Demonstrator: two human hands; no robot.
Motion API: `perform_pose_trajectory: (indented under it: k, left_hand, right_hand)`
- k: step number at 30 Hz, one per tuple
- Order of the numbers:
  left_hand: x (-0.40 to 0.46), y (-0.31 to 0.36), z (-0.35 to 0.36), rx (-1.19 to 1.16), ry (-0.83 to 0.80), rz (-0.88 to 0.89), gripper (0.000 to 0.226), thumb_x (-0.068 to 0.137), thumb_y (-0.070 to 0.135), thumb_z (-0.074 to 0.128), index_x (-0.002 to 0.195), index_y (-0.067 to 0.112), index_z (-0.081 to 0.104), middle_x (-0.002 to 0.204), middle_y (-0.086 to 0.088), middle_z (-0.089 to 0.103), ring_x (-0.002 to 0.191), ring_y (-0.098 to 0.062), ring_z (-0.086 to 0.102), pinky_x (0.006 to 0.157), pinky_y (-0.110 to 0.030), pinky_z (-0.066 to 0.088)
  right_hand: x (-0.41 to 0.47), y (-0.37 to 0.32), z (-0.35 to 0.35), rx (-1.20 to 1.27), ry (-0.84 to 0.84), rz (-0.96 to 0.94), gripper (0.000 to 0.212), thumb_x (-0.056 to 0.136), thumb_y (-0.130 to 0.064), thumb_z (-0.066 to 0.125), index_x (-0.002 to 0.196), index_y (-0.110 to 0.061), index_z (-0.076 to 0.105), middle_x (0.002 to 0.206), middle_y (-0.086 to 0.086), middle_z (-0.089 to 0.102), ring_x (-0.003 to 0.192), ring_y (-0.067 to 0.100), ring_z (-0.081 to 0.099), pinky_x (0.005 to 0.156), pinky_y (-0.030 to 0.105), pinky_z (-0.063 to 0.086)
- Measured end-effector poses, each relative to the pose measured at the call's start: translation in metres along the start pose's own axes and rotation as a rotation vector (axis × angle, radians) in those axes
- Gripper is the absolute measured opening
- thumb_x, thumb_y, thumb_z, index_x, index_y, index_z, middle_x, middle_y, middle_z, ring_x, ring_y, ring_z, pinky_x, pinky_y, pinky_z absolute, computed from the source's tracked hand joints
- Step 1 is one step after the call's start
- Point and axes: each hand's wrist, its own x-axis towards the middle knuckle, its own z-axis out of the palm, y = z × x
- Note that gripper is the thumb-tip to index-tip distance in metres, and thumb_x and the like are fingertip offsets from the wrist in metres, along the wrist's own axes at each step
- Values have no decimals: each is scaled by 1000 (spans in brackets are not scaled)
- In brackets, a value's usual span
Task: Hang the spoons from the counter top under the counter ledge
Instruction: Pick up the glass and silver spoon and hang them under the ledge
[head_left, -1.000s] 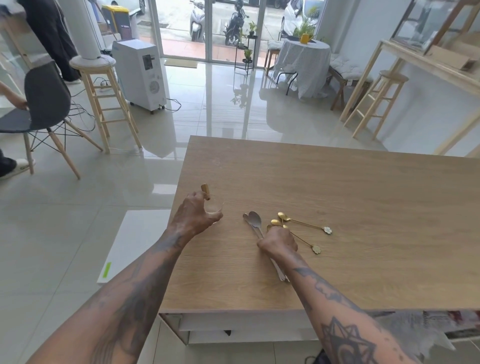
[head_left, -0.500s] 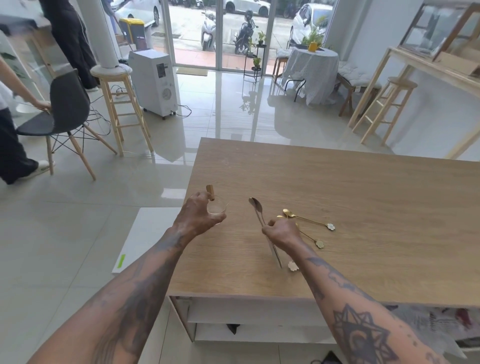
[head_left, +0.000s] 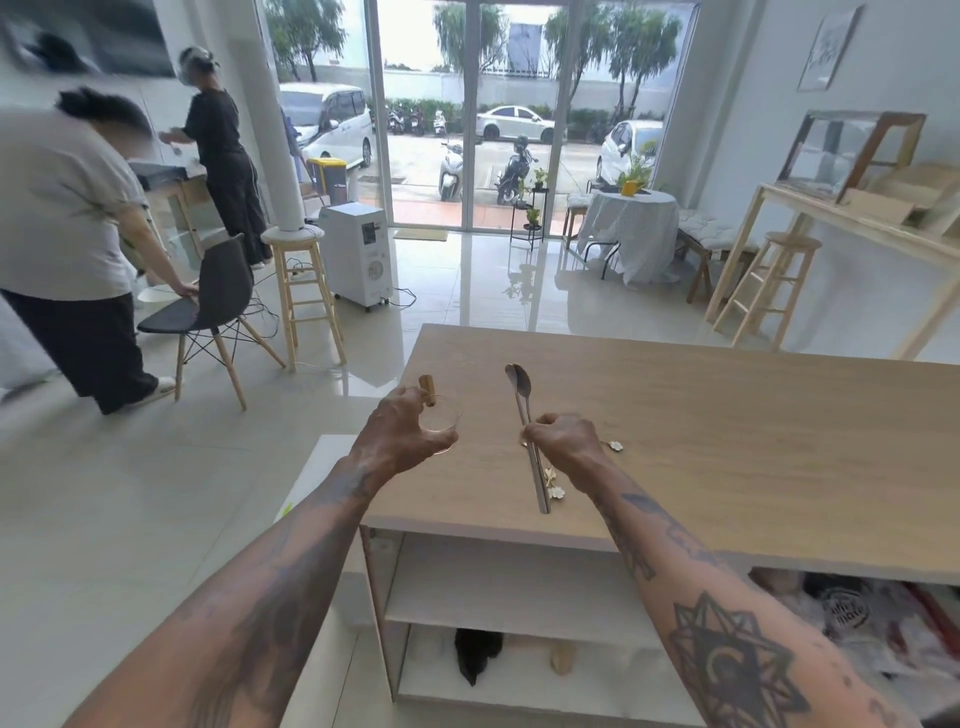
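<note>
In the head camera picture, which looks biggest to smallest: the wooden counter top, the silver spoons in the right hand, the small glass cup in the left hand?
1. wooden counter top
2. silver spoons
3. glass cup, partly hidden by the left hand

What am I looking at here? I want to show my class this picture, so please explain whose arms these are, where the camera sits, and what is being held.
There is no machine here. The camera is worn on a person's head and looks forward and down, so the two tattooed arms reaching in from the bottom are that person's own. The left hand holds a small clear glass cup with a wooden handle. The right hand grips long silver spoons, bowls pointing away, together with small gold spoons whose flower-shaped ends peek out around the fist. Both hands are over a wooden counter top; white shelves sit below it. Behind is a bright tiled room with stools and two other people.
</note>
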Motion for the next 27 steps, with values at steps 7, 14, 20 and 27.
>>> perform_pose_trajectory:
  k: [7,14,20,27]
  left_hand:
    - [-93,31,-1,-13,-3,8,63,69,42,82,120,9,64,119,-8,66,106,-21,63,88,-28,51]
    - [-150,16,17,-21,-69,-59,61,70,39,80,120,7,66,117,-8,68,105,-22,65,92,-34,55]
    - [-170,-37,75,-7,-181,-171,54,75,35,78,119,7,65,117,-9,65,105,-23,63,90,-32,53]
    - [-145,-127,171,-4,-339,-314,59,79,29,76,132,10,60,129,-10,60,114,-27,61,98,-32,51]
  right_hand:
    - [-81,19,-14,68,4,-1,25,85,-16,64,95,4,75,86,10,62,82,24,56,72,33,47]
    - [-121,51,13,-33,-130,58,26,88,-21,60,95,0,73,98,17,70,92,25,61,78,30,47]
    - [-124,117,87,-133,-257,193,28,86,-18,57,100,-3,75,103,13,74,92,26,65,79,31,51]
    - [-64,194,175,-83,-363,400,13,82,-19,63,79,-8,70,68,5,53,63,20,46,56,29,36]
